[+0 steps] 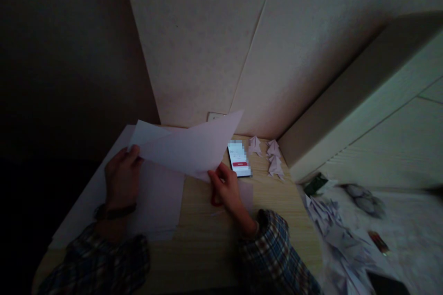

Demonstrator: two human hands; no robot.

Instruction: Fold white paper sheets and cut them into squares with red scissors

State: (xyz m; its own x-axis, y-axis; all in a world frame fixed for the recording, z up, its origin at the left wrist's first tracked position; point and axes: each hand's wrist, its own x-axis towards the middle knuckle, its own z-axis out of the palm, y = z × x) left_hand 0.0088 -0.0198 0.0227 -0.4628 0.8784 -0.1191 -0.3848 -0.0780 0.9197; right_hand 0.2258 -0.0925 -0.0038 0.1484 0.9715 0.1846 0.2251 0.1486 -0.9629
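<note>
A white sheet of paper (187,147) is held up over the table, with one corner turned over at its left end. My left hand (122,173) pinches that left end between thumb and fingers. At the sheet's lower right edge, my right hand (224,182) grips it in a pinch. Below my left hand lies a stack of white paper (157,198). Red scissor-like handles (216,198) show partly beneath my right hand, beside a small piece of paper (246,196).
A lit phone (238,159) lies behind my right hand. Several folded paper figures (275,166) sit at the back right of the wooden table (277,212). To the right, lower down, folded papers (341,235) are heaped on a pale surface. A wall rises behind the table.
</note>
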